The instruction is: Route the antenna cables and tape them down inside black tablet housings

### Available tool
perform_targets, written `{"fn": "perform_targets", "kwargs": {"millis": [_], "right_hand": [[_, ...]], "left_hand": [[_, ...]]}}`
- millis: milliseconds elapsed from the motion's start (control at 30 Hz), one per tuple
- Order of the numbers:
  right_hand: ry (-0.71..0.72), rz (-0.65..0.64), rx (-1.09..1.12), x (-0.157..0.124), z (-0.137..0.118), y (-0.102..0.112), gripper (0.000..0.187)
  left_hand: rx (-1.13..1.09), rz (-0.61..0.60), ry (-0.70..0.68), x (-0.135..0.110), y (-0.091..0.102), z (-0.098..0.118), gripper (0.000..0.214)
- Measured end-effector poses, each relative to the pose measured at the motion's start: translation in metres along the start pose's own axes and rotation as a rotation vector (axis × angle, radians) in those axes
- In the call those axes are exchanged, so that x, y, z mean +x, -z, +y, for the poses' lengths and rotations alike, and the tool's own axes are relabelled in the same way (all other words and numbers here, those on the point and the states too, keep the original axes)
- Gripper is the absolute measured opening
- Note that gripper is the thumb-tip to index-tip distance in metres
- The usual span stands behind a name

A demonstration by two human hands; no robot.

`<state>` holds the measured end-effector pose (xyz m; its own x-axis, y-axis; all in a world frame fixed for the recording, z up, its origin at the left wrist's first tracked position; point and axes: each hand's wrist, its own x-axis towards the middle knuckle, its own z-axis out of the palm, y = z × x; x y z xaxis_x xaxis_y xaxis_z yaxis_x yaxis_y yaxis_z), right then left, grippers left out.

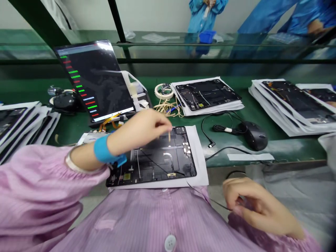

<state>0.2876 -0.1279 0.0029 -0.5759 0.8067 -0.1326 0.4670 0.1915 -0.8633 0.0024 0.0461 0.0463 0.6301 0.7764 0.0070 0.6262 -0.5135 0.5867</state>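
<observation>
A tablet-like device with its inside exposed (154, 164) lies on a white sheet (201, 164) at the bench edge in front of me. My left hand (147, 124), with a blue band (102, 148) on its wrist, reaches over the device's upper part. Its thumb and index finger are pinched together; a short tan streak shows below them, too blurred to name. A thin black cord (207, 196) runs across the device and down to the right. At its right end my right hand (258, 204) is curled, thumb and fingers closed on the cord, off the bench.
Behind the device stands a propped-up screen (97, 80) with coloured lines. Rubber bands (166, 106), a tape roll (160, 91) and another opened device (207, 94) lie beyond. A mouse (253, 135) and more stacked devices (299, 101) are rightward. People in blue stand behind the glass.
</observation>
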Motion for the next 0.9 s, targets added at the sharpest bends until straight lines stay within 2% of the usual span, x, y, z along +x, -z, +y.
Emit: {"fn": "perform_targets", "kwargs": {"millis": [33,133,233,267,300,333,400,433,467,500,533,600,667,700,800,900], "right_hand": [[0.006,-0.001,-0.004,0.004,-0.001,0.0,0.012],[0.024,0.018,0.018,0.017,-0.01,0.0,0.014],[-0.045,0.122,0.149,0.034,-0.025,-0.001,0.012],[-0.073,0.168,0.223,0.041,-0.032,-0.002,0.011],[-0.097,0.212,0.305,0.05,-0.038,-0.003,0.009],[-0.1,0.244,0.38,0.059,-0.045,-0.004,0.008],[-0.08,0.237,0.469,0.078,-0.058,-0.008,0.006],[-0.059,0.193,0.491,0.087,-0.063,-0.01,0.007],[-0.03,0.129,0.496,0.094,-0.066,-0.011,0.012],[0.006,0.09,0.485,0.1,-0.068,-0.013,0.017],[0.034,0.083,0.455,0.104,-0.069,-0.014,0.021],[0.035,0.191,0.323,0.107,-0.062,-0.016,0.023],[-0.041,0.308,0.13,0.106,-0.049,-0.019,0.018],[-0.085,0.322,0.04,0.105,-0.04,-0.021,0.015],[-0.139,0.243,-0.104,0.105,-0.018,-0.03,0.011],[-0.121,0.23,-0.134,0.108,-0.007,-0.039,0.008]], "left_hand": [[-0.012,0.069,0.016,0.012,0.005,0.0,0.023],[-0.014,0.14,0.099,0.042,0.009,-0.007,0.033],[0.008,0.231,0.075,0.043,0.001,-0.006,0.043],[-0.022,0.195,0.038,0.037,-0.003,-0.002,0.041],[-0.076,0.09,0.008,0.029,-0.006,0.004,0.037],[-0.147,-0.085,0.009,0.02,-0.008,0.011,0.038],[-0.277,-0.482,0.098,0.004,-0.011,0.023,0.046],[-0.329,-0.634,0.144,-0.002,-0.011,0.026,0.046],[-0.369,-0.733,0.169,-0.006,-0.012,0.027,0.041],[-0.398,-0.78,0.178,-0.008,-0.012,0.025,0.033],[-0.415,-0.792,0.181,-0.01,-0.012,0.022,0.025],[-0.373,-0.765,0.197,-0.013,-0.012,0.012,0.023],[-0.277,-0.724,0.235,-0.019,-0.013,0.003,0.027],[-0.24,-0.713,0.246,-0.022,-0.013,0.0,0.026],[-0.17,-0.682,0.245,-0.032,-0.015,-0.003,0.027],[-0.051,-0.545,0.211,-0.038,-0.02,-0.004,0.025]]}}
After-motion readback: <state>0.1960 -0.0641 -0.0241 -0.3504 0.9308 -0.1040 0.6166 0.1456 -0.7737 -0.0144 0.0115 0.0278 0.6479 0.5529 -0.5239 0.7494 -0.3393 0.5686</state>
